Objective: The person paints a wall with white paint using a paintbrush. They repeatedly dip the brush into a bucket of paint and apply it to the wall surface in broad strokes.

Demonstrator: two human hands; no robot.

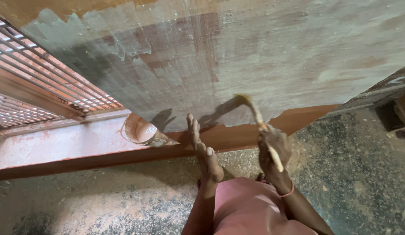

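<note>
My right hand (273,150) grips the handle of a paintbrush (256,115), whose bristles press against a large wooden board (254,61) coated with patchy grey-green and reddish paint. My left hand (201,148) rests flat with fingers together against the board's lower brown edge (228,135). A pink plastic bowl (141,130) sits tilted just left of my left hand, at the foot of the board.
A window with a metal grille (37,82) lies at the left above a pink-stained sill (58,143). Speckled concrete floor (350,174) spreads below and to the right. My pink-clothed knee (246,204) is at the bottom centre. A dark box edge (398,117) stands far right.
</note>
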